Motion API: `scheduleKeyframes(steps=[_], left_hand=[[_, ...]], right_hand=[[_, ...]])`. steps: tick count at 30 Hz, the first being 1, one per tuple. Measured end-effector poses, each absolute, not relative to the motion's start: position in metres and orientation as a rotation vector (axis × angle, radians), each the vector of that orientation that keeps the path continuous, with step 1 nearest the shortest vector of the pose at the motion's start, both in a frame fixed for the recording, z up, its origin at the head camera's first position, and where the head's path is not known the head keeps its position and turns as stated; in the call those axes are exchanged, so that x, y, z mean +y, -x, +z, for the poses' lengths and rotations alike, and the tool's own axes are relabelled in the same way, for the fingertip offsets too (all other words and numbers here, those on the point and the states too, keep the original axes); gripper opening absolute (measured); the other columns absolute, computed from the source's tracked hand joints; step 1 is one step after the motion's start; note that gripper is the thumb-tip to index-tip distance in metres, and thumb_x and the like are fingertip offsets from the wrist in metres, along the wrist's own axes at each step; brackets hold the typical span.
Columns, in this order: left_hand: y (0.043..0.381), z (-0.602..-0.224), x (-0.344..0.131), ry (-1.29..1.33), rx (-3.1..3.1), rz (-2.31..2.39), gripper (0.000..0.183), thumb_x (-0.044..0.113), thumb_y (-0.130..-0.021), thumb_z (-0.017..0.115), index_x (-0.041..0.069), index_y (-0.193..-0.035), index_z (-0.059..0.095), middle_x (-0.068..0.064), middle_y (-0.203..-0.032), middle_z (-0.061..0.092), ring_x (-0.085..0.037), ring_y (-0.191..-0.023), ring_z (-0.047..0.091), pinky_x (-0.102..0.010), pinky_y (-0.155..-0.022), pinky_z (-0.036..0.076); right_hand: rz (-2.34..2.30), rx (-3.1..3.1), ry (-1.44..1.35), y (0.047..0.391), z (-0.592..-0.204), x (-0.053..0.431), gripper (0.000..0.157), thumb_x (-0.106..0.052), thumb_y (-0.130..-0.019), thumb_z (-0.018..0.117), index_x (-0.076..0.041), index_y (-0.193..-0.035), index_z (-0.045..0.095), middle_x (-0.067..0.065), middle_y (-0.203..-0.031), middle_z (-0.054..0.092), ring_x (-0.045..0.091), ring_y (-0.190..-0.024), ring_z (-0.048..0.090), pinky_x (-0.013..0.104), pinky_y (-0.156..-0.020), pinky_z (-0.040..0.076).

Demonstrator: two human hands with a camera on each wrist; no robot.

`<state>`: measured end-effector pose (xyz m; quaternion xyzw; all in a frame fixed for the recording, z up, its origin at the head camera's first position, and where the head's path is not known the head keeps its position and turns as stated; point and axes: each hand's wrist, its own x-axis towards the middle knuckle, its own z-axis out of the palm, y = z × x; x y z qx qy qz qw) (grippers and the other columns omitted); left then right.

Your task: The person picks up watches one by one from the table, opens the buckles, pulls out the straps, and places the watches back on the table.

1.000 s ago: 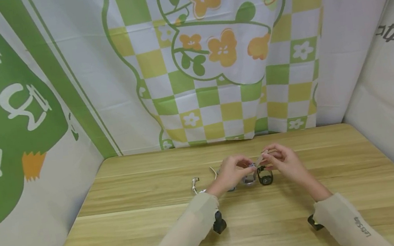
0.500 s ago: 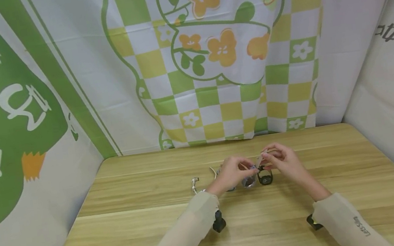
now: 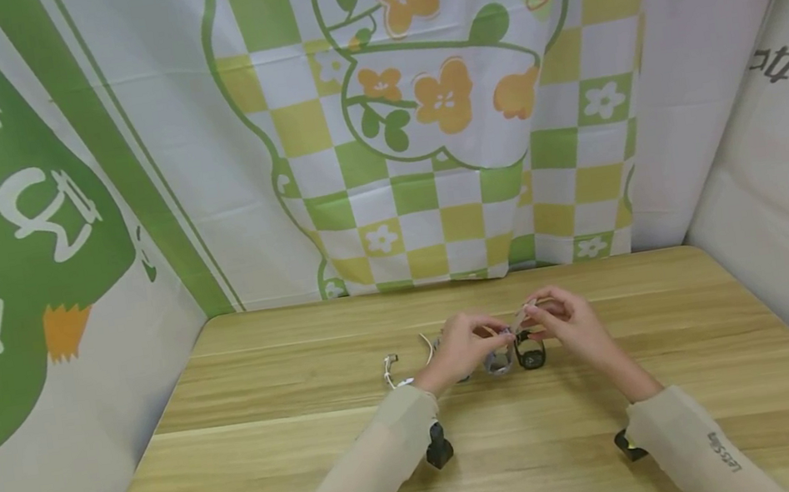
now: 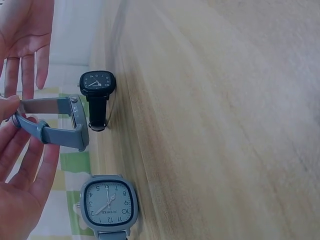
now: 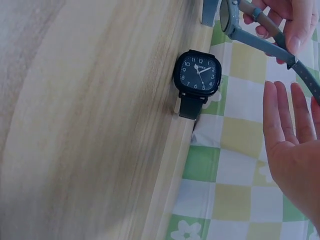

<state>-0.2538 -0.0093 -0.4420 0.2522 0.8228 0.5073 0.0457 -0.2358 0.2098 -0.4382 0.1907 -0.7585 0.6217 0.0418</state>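
Note:
In the head view my left hand [image 3: 462, 346] pinches a grey-blue wristwatch [image 4: 55, 135] by its strap near the buckle, and the strap is bent into a loop. The watch case hangs below the fingers. My right hand [image 3: 568, 322] holds the strap's free end [image 5: 306, 76] between thumb and index finger, with its other fingers fairly straight. A black square-faced watch [image 5: 197, 72] stands on the table just right of the held watch. In the left wrist view a second grey-blue watch [image 4: 109, 204] stands nearer my left hand, which mostly hides it in the head view.
A white cable [image 3: 388, 371] with a small plug lies left of my left hand on the wooden table [image 3: 281, 464]. Behind the table's back edge hangs a green and yellow checked cloth [image 3: 437, 223]. Printed cloth walls stand on both sides.
The held grey-blue watch has turned slightly below the left fingers. Both hands stay almost in the same place, holding the strap throughout.

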Motion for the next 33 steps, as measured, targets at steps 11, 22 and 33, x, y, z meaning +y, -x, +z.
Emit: scheduleKeyframes(steps=[11,22,33], left_hand=[[0.2536,-0.4417,-0.0085,-0.768,2.55,1.54,0.02,0.021,-0.1,0.076,0.007,-0.113,0.082,-0.006,-0.107,0.079,-0.016,-0.092,0.073,-0.023,-0.075,0.059],[0.255,-0.4431,-0.0107,-0.768,2.56,1.585,0.017,0.016,-0.098,0.078,0.004,-0.11,0.08,-0.008,-0.104,0.08,-0.012,-0.092,0.072,-0.023,-0.078,0.059],[0.2557,-0.4475,-0.0137,-0.61,2.324,1.826,0.015,0.007,-0.096,0.078,-0.003,-0.107,0.076,-0.017,-0.104,0.078,-0.013,-0.089,0.073,-0.037,-0.085,0.063]], right_hand=[[1.973,-2.311,-0.575,0.2331,-0.4385,0.2061,0.025,-0.007,-0.11,0.057,0.015,-0.121,0.057,0.004,-0.111,0.077,0.006,-0.097,0.073,0.042,-0.084,0.065],[1.905,-2.356,-0.513,0.2324,-0.4387,0.2079,0.037,-0.008,-0.11,0.057,0.013,-0.139,0.05,0.039,-0.132,0.062,0.005,-0.1,0.072,0.043,-0.089,0.064],[1.748,-2.453,-0.545,0.2304,-0.4386,0.2086,0.038,-0.006,-0.103,0.069,0.009,-0.135,0.056,0.034,-0.127,0.068,0.012,-0.102,0.073,0.035,-0.084,0.064]])
